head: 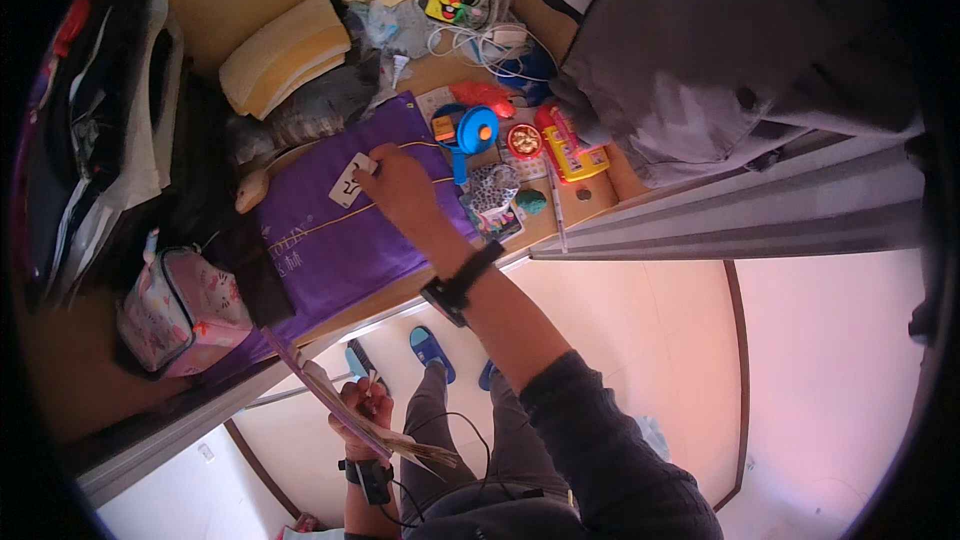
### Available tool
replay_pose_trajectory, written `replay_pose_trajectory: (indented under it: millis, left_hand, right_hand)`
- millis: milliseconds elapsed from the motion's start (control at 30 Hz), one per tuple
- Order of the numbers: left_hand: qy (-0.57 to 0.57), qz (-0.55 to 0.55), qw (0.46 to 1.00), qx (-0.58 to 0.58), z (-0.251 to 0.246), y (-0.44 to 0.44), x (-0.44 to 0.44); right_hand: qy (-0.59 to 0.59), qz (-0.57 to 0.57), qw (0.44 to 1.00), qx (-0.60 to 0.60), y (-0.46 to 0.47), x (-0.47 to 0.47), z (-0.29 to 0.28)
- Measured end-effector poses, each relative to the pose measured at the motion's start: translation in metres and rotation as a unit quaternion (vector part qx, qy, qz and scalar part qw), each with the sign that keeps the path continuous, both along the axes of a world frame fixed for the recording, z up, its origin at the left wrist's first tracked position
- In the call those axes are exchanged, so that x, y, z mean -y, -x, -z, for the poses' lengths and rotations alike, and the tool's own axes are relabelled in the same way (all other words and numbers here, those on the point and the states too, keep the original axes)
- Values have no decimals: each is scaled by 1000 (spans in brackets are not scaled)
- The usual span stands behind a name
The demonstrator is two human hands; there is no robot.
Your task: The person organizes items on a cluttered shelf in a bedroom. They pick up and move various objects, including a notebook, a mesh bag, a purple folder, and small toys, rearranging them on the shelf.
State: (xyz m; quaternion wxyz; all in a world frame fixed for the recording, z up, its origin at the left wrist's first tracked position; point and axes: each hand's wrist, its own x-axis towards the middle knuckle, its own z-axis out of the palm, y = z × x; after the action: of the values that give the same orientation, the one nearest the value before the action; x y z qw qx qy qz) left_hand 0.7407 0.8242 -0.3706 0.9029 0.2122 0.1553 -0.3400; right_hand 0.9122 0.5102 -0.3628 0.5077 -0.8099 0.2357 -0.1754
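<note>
My right hand [394, 180] pinches a small white card [349, 186] with a dark marking between thumb and fingers, over a purple fabric bag [352, 255] that bears writing. A thin gold cord [330, 222] runs across the bag. Below the shelf edge, my left hand [364, 409] grips a thin booklet [341, 409] seen nearly edge-on, its loose pages hanging toward my legs. Something small and white pokes out from the left fingers; I cannot tell what it is.
A pink zip pouch [187, 315] and upright folders [112, 120] stand at left. Folded yellow cloth [289, 52], a blue round toy [477, 130], a yellow-red toy [577, 146] and white cables [499, 49] crowd the shelf. Dark clothing [697, 52] hangs at right; a brush [364, 361] lies below.
</note>
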Motion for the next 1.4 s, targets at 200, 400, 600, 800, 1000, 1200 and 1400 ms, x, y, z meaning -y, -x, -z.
replay_pose_trajectory:
  millis: [200, 400, 600, 800, 1000, 1200, 1400]
  left_hand:
    - [12, 0, 1000, 1, -3, 0, 8]
    - [44, 3, 999, 5, 0, 1, 8]
    - [84, 17, 996, 0, 6, 4, 5]
    - [128, 7, 992, -9, -3, 0, 9]
    - [121, -7, 993, -5, -8, -6, 9]
    - [141, 20, 990, -10, -5, -9, 17]
    - [154, 33, 987, 5, -10, -10, 23]
  right_hand:
    - [86, -19, 985, -148, -11, -5, -14]
    - [156, -31, 986, -47, -8, 14, -10]
    - [393, -69, 913, -82, -22, 107, -20]
    - [491, -165, 838, -171, -36, 114, -14]
    - [491, -202, 833, -154, -35, 113, -6]
    - [495, -175, 839, -146, -40, 108, -5]
    - [429, -187, 863, -191, -41, 110, -31]
